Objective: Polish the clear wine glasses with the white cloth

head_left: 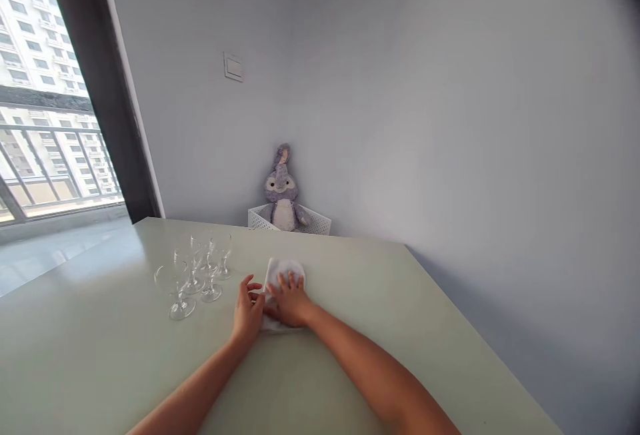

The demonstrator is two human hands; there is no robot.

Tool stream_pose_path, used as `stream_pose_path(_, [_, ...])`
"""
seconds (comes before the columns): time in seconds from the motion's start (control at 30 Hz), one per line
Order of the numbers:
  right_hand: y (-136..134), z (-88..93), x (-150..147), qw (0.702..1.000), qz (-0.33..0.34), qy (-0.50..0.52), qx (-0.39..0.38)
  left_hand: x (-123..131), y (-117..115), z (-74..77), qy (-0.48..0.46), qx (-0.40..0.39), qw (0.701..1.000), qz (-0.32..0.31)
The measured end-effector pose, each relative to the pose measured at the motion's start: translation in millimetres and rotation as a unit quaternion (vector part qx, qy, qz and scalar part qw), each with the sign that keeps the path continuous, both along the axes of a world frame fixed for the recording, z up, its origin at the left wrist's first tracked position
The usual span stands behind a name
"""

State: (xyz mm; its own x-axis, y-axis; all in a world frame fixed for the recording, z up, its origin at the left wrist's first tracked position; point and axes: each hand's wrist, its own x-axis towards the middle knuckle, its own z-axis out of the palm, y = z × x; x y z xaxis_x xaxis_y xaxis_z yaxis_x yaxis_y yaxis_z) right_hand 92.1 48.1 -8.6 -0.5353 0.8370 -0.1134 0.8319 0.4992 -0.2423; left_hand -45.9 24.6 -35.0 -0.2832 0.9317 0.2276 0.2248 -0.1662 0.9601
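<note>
A white cloth [287, 266] lies folded on the table in front of me. My right hand [289, 300] rests on top of it, palm down, with the fingers spread. At the cloth's left edge is my left hand [249, 307], its fingers loosely bent and apart; whether the fingertips touch the cloth I cannot tell. Several clear stemmed glasses stand upright to the left of my hands. The nearest glass [182, 307] is at the front of that group, and another glass [211, 292] stands closer to my left hand.
The pale green table [370, 295] reaches toward a grey wall corner. Behind its far edge, a purple plush toy [284, 212] sits in a white perforated basket [318, 223]. A light switch [233, 67] is on the wall; a window with a railing [55, 162] is at left.
</note>
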Motion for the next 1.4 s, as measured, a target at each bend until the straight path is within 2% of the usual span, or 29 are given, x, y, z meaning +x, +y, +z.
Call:
stream_pose_path(0.07, [32.7, -0.3, 12.8, 0.999, -0.05, -0.017, -0.006, -1.8, 0.7, -0.5, -0.013, -0.01, 1.0, -0.003])
stream_pose_path(0.17, [70.3, 1.4, 52.8, 0.986, -0.162, -0.044, -0.014, -4.1, 1.2, 0.1, -0.036, -0.024, 0.999, -0.02])
stream_pose_path(0.3, [89.0, 4.3, 134.3, 0.956, -0.282, -0.078, -0.026, -4.2, 1.1, 2.3, -0.059, -0.029, 0.997, -0.03])
stream_pose_path(0.4, [76.2, 6.9, 200.5, 0.928, -0.358, -0.097, -0.031, -3.5, 0.3, 3.9, -0.052, -0.026, 0.998, -0.031])
stream_pose_path(0.53, [35.3, 5.4, 275.2, 0.889, -0.444, -0.11, -0.036, -3.7, -1.4, 5.8, -0.034, -0.029, 0.999, -0.031])
stream_pose_path(0.63, [0.2, -6.5, 314.1, 0.867, -0.484, -0.112, -0.022, -4.0, -2.4, 6.4, -0.02, -0.033, 0.999, -0.027])
stream_pose_path(0.73, [-34.4, -23.8, 332.4, 0.867, -0.484, -0.113, 0.012, -3.5, -3.1, 5.5, -0.01, -0.034, 0.999, -0.028])
stream_pose_path(0.87, [-81.3, -39.7, 320.4, 0.89, -0.438, -0.125, 0.04, -2.2, -3.6, 3.7, -0.004, -0.036, 0.999, -0.03])
stream_pose_path(0.97, [-109.3, -43.1, 291.5, 0.918, -0.375, -0.123, 0.051, -0.9, -3.9, 4.7, 0.014, -0.041, 0.999, -0.026])
stream_pose_path(1.03, [-116.8, -40.8, 267.5, 0.938, -0.324, -0.11, 0.053, 0.4, -4.1, 6.5, 0.032, -0.045, 0.998, -0.019])
stream_pose_path(1.1, [-111.3, -34.2, 240.2, 0.953, -0.284, -0.096, 0.044, 1.9, -4.4, 8.3, 0.045, -0.046, 0.998, -0.011])
stream_pose_path(1.2, [-80.6, -18.0, 188.9, 0.961, -0.264, -0.079, 0.009, 3.2, -4.9, 9.0, 0.054, -0.032, 0.998, -0.001])
stream_pose_path(1.33, [-29.8, -0.5, 96.2, 0.971, -0.236, -0.031, 0.006, 1.5, -5.9, 7.7, 0.078, -0.004, 0.996, 0.034])
stream_pose_path(1.4, [-16.2, 1.0, 45.9, 0.982, -0.187, -0.002, 0.02, -0.4, -7.5, 8.3, 0.1, 0.023, 0.993, 0.06])
